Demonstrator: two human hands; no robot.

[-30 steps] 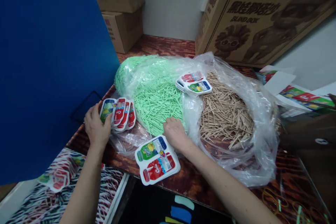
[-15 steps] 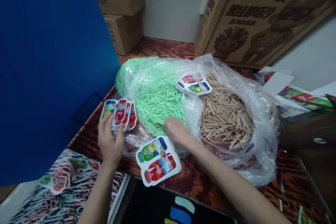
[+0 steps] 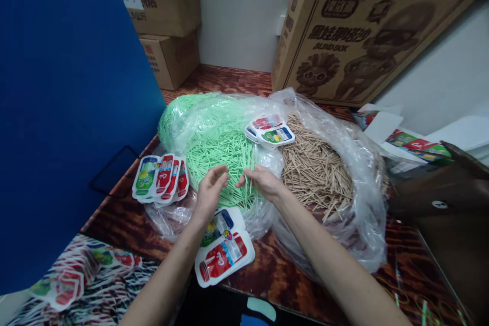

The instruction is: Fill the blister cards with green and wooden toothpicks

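Observation:
My right hand (image 3: 262, 182) hovers over the pile of green sticks (image 3: 219, 150) in a clear plastic bag and pinches a few green sticks between thumb and fingers. My left hand (image 3: 210, 192) is just left of it, fingers apart and curled, holding nothing. Below my hands lies a stack of bottle-shaped printed cards (image 3: 223, 252) showing a green and a red bottle. A fanned set of similar cards (image 3: 160, 178) lies to the left. Another small stack of cards (image 3: 270, 131) rests between the green pile and a pile of tan wooden sticks (image 3: 319, 168).
A blue panel (image 3: 64, 102) stands along the left. Cardboard boxes (image 3: 367, 25) stand at the back, with smaller boxes (image 3: 164, 15) at the back left. Printed sheets (image 3: 76, 280) lie at the lower left, more printed packaging (image 3: 405, 140) at right. The wooden table (image 3: 290, 270) has rubber bands at the lower right.
My left hand left the fanned cards and moved right over the green sticks. My right hand lifted off the pile with a few green sticks pinched. The view tilted slightly.

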